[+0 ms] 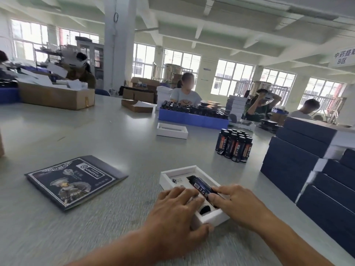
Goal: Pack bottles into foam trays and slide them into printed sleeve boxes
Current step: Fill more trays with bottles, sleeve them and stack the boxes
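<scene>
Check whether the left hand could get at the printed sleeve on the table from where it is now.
Probably yes. The left hand only steadies the foam tray, and the printed sleeve lies flat to its left with bare table between. It would have to let go of the tray first.

Left hand (177,214) covers foam tray (211,217) near slots; bottle (201,187) label blurred; stacked boxes (317,189) cut off right.
</scene>
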Demonstrator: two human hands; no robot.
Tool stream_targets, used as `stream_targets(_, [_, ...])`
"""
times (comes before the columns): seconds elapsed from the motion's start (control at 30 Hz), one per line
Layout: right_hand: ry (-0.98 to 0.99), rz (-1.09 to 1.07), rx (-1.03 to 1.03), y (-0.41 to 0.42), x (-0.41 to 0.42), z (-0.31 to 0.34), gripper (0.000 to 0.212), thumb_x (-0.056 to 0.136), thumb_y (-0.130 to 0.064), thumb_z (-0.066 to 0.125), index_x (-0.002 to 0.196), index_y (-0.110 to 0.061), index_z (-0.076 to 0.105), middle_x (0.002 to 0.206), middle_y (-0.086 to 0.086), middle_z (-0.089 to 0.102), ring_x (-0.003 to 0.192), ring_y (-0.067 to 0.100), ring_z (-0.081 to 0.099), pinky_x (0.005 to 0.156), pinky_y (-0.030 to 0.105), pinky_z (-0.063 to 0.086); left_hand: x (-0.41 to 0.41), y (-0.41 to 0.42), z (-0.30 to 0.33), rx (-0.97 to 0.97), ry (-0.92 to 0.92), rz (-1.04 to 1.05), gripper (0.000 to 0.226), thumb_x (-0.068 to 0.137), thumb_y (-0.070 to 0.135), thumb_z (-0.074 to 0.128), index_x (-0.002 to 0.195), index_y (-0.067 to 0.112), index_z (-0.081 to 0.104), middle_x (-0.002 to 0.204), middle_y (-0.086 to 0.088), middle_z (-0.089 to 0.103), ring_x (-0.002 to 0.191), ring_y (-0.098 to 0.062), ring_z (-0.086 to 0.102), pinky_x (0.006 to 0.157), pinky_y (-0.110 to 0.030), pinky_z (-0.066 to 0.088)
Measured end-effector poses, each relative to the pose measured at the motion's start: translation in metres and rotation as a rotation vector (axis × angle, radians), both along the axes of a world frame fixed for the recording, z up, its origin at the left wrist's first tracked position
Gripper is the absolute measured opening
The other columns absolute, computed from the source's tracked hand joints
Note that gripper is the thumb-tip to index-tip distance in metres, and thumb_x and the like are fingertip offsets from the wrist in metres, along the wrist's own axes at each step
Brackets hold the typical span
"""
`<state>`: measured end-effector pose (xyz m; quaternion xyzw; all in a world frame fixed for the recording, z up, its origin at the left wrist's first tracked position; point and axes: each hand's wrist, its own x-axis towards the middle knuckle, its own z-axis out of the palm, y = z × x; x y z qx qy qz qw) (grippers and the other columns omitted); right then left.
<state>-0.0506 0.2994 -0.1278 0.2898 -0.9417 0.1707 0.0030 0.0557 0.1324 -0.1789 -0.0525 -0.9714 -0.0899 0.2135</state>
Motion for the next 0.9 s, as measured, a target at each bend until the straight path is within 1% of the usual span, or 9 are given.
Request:
stream_targets(0.17, [0.01, -0.045, -0.067, 0.007, 0.006, -0.012, 0.035, 0.099, -0.05, 0.046, 0.13, -0.04, 0.061, 0.116, -0.005, 0.067, 0.099, 0.014, 0.061, 0.086, 0.036, 0.051, 0.004, 0.013, 0.011, -0.058, -0.077, 0.013, 0.073, 0.086, 0.075, 0.025, 0.143, 0.031, 0.035, 0.151, 0.006, 0.035, 0.137, -0.018, 0.028, 0.11, -0.044, 0.024])
stream_targets(0.27, [0.098, -0.105, -0.292, 0.012, 0.024, -0.027, 0.029, 0.101, -0.041, 0.048, 0.119, -0.033, 0.07, 0.118, 0.003, 0.068, 0.106, 0.019, 0.057, 0.091, 0.036, 0.044, 0.015, 0.021, 0.022, -0.163, -0.111, 0.055, 0.078, 0.086, 0.078, 0.023, 0.141, 0.025, 0.039, 0.148, -0.002, 0.04, 0.133, -0.026, 0.035, 0.106, -0.049, 0.027])
stream_targets(0.37, [0.108, -0.133, -0.362, 0.013, 0.041, -0.031, 0.034, 0.099, -0.046, 0.048, 0.122, -0.029, 0.068, 0.123, 0.008, 0.065, 0.109, 0.025, 0.057, 0.095, 0.039, 0.044, 0.033, 0.024, 0.028, -0.247, -0.069, 0.059, 0.085, 0.085, 0.081, 0.017, 0.137, 0.021, 0.047, 0.141, -0.008, 0.049, 0.126, -0.03, 0.043, 0.103, -0.05, 0.03])
stream_targets(0.5, [0.041, -0.158, -0.334, 0.012, 0.042, -0.029, 0.034, 0.093, -0.053, 0.054, 0.117, -0.033, 0.068, 0.122, 0.008, 0.066, 0.107, 0.031, 0.059, 0.094, 0.04, 0.044, 0.05, -0.001, 0.021, -0.117, 0.151, 0.005, 0.059, 0.095, 0.065, 0.025, 0.136, 0.028, 0.045, 0.143, -0.003, 0.048, 0.126, -0.025, 0.047, 0.102, -0.043, 0.035])
stream_targets(0.6, [-0.016, -0.178, -0.349, 0.01, 0.037, -0.029, 0.034, 0.085, -0.066, 0.059, 0.103, -0.039, 0.068, 0.116, 0.007, 0.068, 0.102, 0.031, 0.061, 0.093, 0.042, 0.045, 0.056, -0.06, 0.027, -0.053, 0.254, 0.249, 0.046, 0.1, 0.049, 0.027, 0.138, 0.029, 0.042, 0.149, 0.001, 0.039, 0.131, -0.02, 0.042, 0.107, -0.041, 0.034])
stream_targets(0.67, [-0.082, -0.2, -0.394, 0.012, 0.028, -0.035, 0.033, 0.074, -0.073, 0.059, 0.088, -0.045, 0.066, 0.11, 0.006, 0.069, 0.098, 0.03, 0.062, 0.093, 0.042, 0.047, 0.061, -0.114, 0.032, 0.035, 0.188, 0.515, 0.044, 0.1, 0.041, 0.033, 0.139, 0.025, 0.045, 0.152, -0.002, 0.037, 0.135, -0.021, 0.037, 0.109, -0.038, 0.03])
stream_targets(0.77, [-0.103, -0.212, -0.427, 0.014, 0.01, -0.051, 0.014, 0.07, -0.064, 0.064, 0.077, -0.052, 0.066, 0.106, 0.004, 0.071, 0.092, 0.029, 0.064, 0.089, 0.033, 0.048, 0.077, -0.19, 0.028, 0.127, 0.043, 0.859, 0.043, 0.099, 0.04, 0.035, 0.135, 0.021, 0.049, 0.146, -0.008, 0.044, 0.129, -0.027, 0.043, 0.103, -0.038, 0.037])
stream_targets(0.83, [-0.062, -0.202, -0.419, 0.012, 0.007, -0.052, 0.015, 0.073, -0.058, 0.067, 0.083, -0.047, 0.069, 0.103, 0.005, 0.072, 0.085, 0.029, 0.064, 0.087, 0.038, 0.051, 0.086, -0.225, 0.024, 0.169, -0.072, 0.963, 0.048, 0.098, 0.048, 0.034, 0.133, 0.021, 0.05, 0.142, -0.008, 0.047, 0.126, -0.028, 0.044, 0.1, -0.041, 0.038])
stream_targets(0.9, [-0.051, -0.216, -0.419, 0.007, 0.011, -0.046, 0.025, 0.076, -0.047, 0.074, 0.092, -0.029, 0.077, 0.098, 0.006, 0.073, 0.077, 0.029, 0.065, 0.085, 0.045, 0.055, 0.09, -0.246, 0.023, 0.201, -0.141, 1.02, 0.052, 0.096, 0.053, 0.034, 0.133, 0.021, 0.05, 0.14, -0.006, 0.05, 0.126, -0.027, 0.045, 0.098, -0.041, 0.038])
